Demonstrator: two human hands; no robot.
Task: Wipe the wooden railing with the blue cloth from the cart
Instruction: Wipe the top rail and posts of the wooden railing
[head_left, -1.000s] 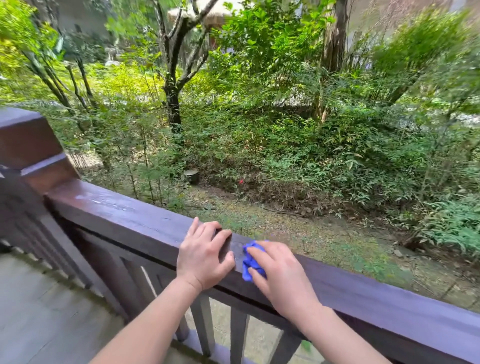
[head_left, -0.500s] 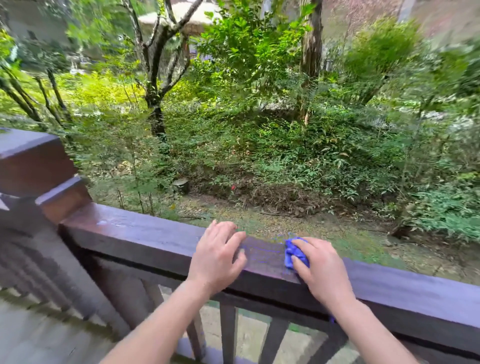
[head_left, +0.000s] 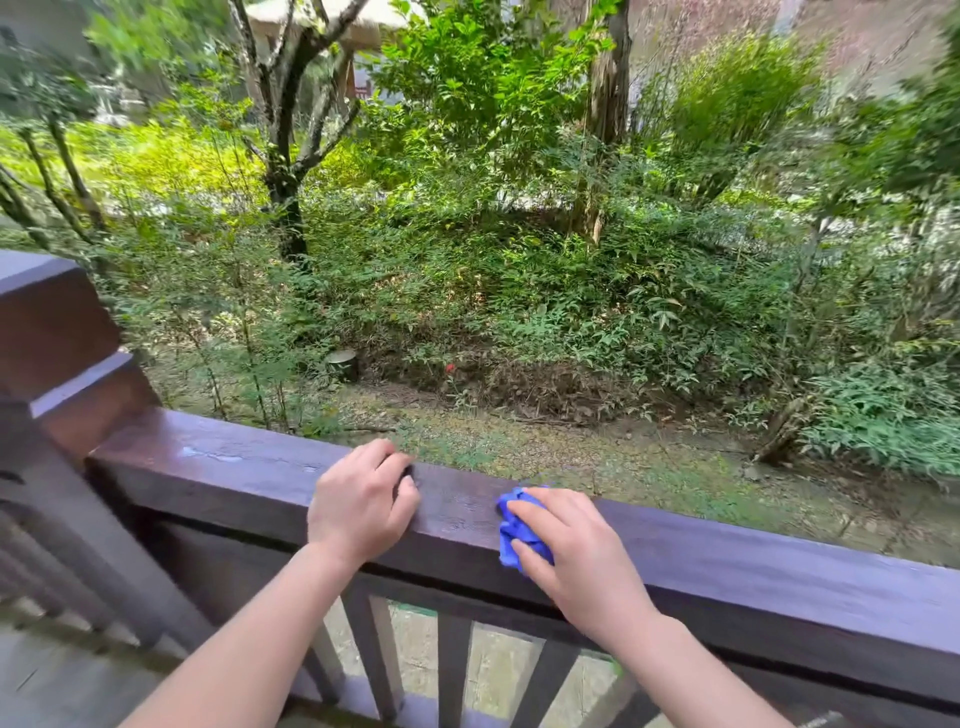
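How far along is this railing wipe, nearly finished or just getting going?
Fetching is done: the blue cloth is bunched under the right hand on the wooden railing. Wiping is in hand there, while the left hand rests bare on the rail. A wet sheen shows near the post; the stretch to the right looks unwiped. Hard to say how much remains.

Both forearms enter from bottom edge, bare to the frame limit; no sleeve visible on either. Left hand (head_left: 361, 506): no ring, watch or glove seen; nails not visible. Right hand (head_left: 576, 551): likewise unadorned, wrist bare. Fingers slender, knuckles smooth. Slight motion blur at the edges.
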